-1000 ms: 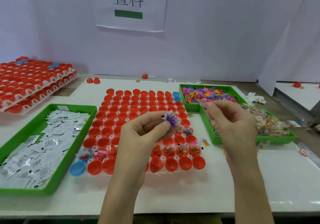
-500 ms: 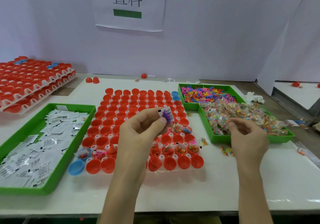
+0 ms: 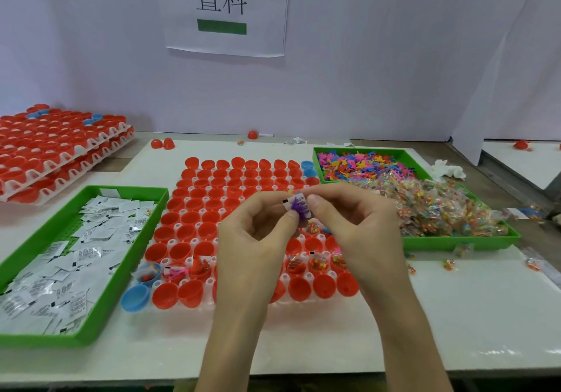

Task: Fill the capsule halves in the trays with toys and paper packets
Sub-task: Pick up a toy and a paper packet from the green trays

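A white tray of red capsule halves (image 3: 212, 197) lies in the middle of the table. Several halves in its second-nearest row (image 3: 315, 262) hold toys and packets. Above the tray my left hand (image 3: 252, 239) pinches a white paper packet (image 3: 300, 200) together with a purple toy (image 3: 295, 208). My right hand (image 3: 358, 227) meets it from the right, thumb and fingers pinching the same packet's edge. I cannot tell whether it also carries a candy bag.
A green tray of paper packets (image 3: 127, 255) sits on the left. The green tray at right (image 3: 455, 241) holds coloured toys (image 3: 358, 164) and clear candy bags (image 3: 440, 209). Stacked capsule trays (image 3: 54, 142) stand far left. A blue half (image 3: 135, 297) lies by the tray corner.
My right hand went to the candy bags in the right tray, then came back left to meet my left hand at the packet. The left hand stayed nearly still.
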`<state>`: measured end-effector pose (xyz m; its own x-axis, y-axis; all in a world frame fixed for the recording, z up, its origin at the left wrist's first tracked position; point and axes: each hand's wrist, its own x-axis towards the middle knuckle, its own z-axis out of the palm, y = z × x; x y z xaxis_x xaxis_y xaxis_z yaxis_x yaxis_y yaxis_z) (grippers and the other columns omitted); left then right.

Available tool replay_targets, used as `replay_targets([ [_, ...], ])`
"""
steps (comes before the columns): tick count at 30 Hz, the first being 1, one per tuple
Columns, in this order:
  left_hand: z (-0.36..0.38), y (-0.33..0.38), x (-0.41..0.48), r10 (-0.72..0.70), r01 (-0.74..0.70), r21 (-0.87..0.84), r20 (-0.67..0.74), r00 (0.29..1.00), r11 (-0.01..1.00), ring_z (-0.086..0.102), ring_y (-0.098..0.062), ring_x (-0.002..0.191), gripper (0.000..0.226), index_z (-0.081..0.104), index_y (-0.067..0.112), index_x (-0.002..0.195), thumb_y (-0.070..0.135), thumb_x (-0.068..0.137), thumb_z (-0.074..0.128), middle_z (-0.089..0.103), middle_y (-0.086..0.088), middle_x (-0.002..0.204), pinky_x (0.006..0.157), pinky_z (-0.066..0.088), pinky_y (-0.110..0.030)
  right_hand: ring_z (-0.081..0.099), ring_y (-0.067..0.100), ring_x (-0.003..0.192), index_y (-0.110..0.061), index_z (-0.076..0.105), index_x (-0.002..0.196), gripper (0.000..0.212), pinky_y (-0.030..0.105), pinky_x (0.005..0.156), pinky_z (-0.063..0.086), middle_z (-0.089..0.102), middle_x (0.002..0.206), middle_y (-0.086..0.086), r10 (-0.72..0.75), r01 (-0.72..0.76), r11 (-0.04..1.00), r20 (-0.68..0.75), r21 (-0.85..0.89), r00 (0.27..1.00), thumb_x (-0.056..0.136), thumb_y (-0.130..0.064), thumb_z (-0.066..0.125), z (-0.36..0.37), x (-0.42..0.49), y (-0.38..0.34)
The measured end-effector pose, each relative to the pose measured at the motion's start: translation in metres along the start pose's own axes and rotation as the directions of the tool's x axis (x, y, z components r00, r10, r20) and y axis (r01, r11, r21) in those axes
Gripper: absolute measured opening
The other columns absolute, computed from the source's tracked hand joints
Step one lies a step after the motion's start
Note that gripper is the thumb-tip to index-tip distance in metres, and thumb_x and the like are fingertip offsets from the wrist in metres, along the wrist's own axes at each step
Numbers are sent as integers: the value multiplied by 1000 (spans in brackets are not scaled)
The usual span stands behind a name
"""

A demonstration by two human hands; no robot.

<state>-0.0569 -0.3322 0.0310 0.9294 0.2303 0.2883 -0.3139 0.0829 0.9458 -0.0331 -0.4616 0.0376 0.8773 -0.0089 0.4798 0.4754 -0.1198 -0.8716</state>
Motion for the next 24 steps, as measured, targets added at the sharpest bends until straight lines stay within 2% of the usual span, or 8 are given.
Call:
replay_targets([
  [5,-2,-4,2,29,-25,85,-45,999,996,74,-13,79,17,76,26,90,10,87,74,76,5,81,71,59,-20,72,7,83,-22,77,90,22,16,72,54,76,85,-7,8,-8,1000,34,2,999,91,-3,67,0,0,-1],
  [9,-3,-4,2,27,-23,78,-59,998,997,74,-15,79,20,74,29,95,12,86,76,74,3,83,68,59,-21,73,10,83,-19,76,95,14,17,72,55,76,87,-4,37,-40,998,58,56,998,91,-7,70,-2,0,-3],
  [13,-6,-4,1,5,-1,56,-81,997,998,73,-15,79,28,71,32,98,8,84,77,72,1,87,67,58,-19,72,15,84,-21,75,106,28,23,76,58,73,85,0,59,-66,997,124,48,991,82,-7,79,-1,-1,-3],
  [18,-7,-2,1,-32,32,-4,-44,999,999,74,-17,81,19,75,24,97,11,83,77,74,-1,89,69,58,-20,73,15,88,-15,76,100,21,28,81,60,77,89,0,50,-56,998,125,41,991,84,-1,75,-1,-2,-3],
  [24,-8,-1,0,-54,54,-56,12,998,997,74,-16,78,10,78,19,91,13,83,76,76,-1,84,70,58,-21,74,15,84,-18,73,92,23,23,77,58,76,86,-1,56,-70,993,146,96,988,83,3,75,-5,-2,-6],
])
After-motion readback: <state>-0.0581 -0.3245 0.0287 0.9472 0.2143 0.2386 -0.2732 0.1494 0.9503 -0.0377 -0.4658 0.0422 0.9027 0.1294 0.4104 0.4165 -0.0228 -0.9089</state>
